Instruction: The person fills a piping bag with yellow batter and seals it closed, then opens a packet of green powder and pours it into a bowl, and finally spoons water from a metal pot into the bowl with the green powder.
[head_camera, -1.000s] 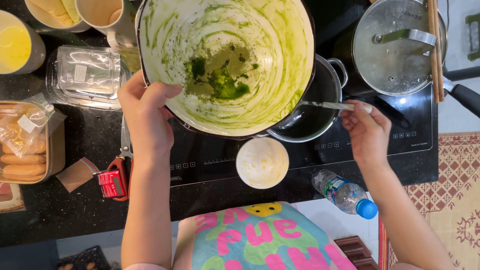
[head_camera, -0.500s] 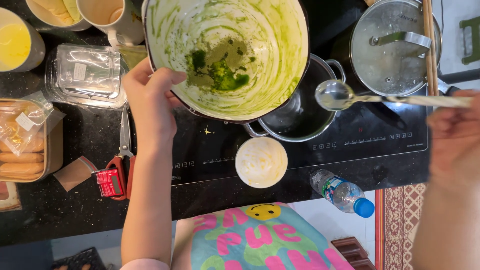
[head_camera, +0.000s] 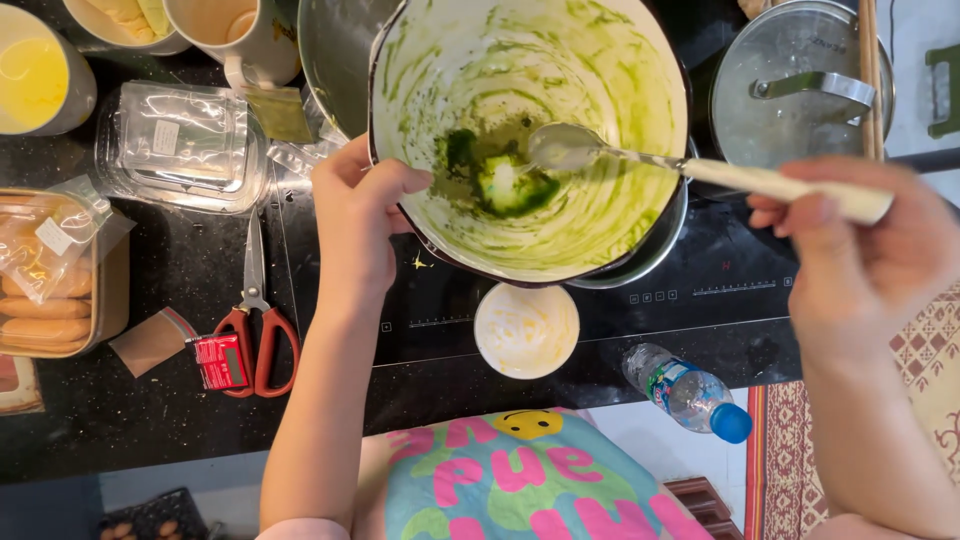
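Your left hand (head_camera: 358, 222) grips the near rim of the large white bowl smeared with green paste (head_camera: 600, 200), thumb hooked over the edge and the other fingers curled out of sight beneath it, so the bowl tilts up above the steel pot (head_camera: 655, 250) on the black induction hob (head_camera: 720, 290). Your right hand (head_camera: 860, 250) is closed around the pale handle of a long metal spoon (head_camera: 570, 148), fingertips pinching it from below; the spoon's bowl lies well beyond those fingers, dipped into the dark green lump at the bowl's bottom. Just below your left wrist sits a small white dish with yellow traces (head_camera: 526, 330). Red-handled scissors (head_camera: 258, 330) lie to the left of your forearm, and a clear plastic bottle with a blue cap (head_camera: 688, 392) rests beneath your right wrist.
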